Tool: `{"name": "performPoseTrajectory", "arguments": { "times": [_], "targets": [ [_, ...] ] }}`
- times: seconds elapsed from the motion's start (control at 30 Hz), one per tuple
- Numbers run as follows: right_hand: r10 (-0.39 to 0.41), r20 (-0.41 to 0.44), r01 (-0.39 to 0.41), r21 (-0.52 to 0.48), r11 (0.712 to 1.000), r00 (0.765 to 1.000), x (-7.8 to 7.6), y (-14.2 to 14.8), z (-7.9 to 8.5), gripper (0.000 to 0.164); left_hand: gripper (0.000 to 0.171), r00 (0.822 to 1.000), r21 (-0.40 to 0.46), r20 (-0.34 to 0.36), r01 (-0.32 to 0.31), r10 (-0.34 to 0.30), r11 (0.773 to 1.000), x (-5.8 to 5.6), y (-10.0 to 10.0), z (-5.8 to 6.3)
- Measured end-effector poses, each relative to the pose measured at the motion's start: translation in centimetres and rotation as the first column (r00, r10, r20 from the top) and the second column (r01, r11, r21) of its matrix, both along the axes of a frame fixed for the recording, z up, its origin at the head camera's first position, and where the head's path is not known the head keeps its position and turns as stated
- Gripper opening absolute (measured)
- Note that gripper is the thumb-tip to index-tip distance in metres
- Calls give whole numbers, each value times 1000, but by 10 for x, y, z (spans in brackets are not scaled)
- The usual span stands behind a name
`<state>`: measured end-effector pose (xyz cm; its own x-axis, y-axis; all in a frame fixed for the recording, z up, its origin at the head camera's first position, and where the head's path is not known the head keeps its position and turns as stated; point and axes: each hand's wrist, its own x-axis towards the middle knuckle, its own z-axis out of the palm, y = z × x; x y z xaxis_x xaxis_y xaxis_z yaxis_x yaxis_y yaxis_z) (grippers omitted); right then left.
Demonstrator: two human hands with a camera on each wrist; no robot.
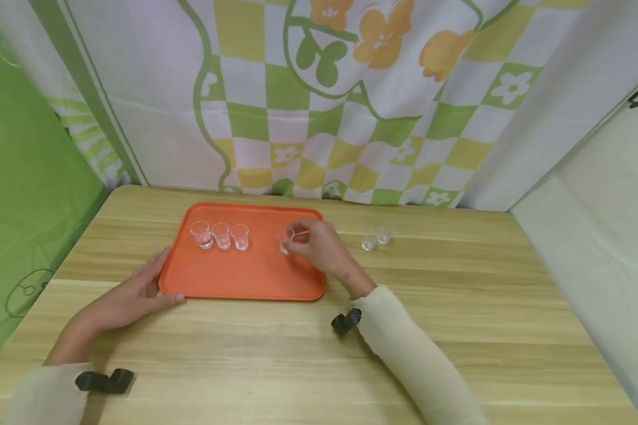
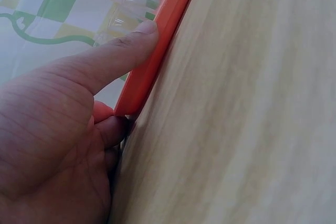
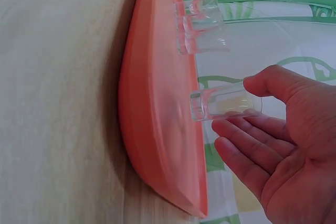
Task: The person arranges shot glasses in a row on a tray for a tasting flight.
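Observation:
My right hand (image 1: 316, 242) pinches a small clear shot glass (image 3: 212, 102) near its rim, between thumb and fingers. The glass stands upright, its base right at the surface of an orange tray (image 1: 234, 277). To its left, three more shot glasses (image 1: 221, 236) stand in a close row on the tray. My left hand (image 1: 130, 295) holds the tray's near left corner, thumb (image 2: 134, 43) along the front rim and the other fingers around the left side. Those fingers are partly hidden by the tray in the left wrist view.
Two more clear shot glasses (image 1: 377, 236) stand on the wooden table (image 1: 430, 295) to the right of the tray. Behind the table's back edge hangs a patterned curtain (image 1: 351, 130). A green sheet (image 1: 26, 177) hangs on the left, a white wall (image 1: 606, 236) on the right.

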<state>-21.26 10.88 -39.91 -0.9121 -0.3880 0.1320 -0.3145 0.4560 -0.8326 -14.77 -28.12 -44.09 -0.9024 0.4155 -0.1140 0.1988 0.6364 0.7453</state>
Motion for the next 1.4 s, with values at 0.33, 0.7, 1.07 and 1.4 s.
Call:
{"name": "performPoseTrajectory", "arguments": {
  "times": [0.33,0.7,1.07,1.4],
  "targets": [
    [24,-13,-24,18,1000,1000,-5,-14,-1,25,103,1000,10,0,0,0,1000,0,0,1],
    [21,-19,-21,14,1000,1000,-9,-24,-4,27,104,1000,0,1,-8,8,1000,1,1,1],
    [9,18,-10,25,1000,1000,-13,-33,-2,31,104,1000,-9,15,-15,15,1000,0,0,0],
    [13,33,-13,11,1000,999,-12,-35,-5,29,105,999,-7,24,-21,21,1000,1,1,1]
  ]
}}
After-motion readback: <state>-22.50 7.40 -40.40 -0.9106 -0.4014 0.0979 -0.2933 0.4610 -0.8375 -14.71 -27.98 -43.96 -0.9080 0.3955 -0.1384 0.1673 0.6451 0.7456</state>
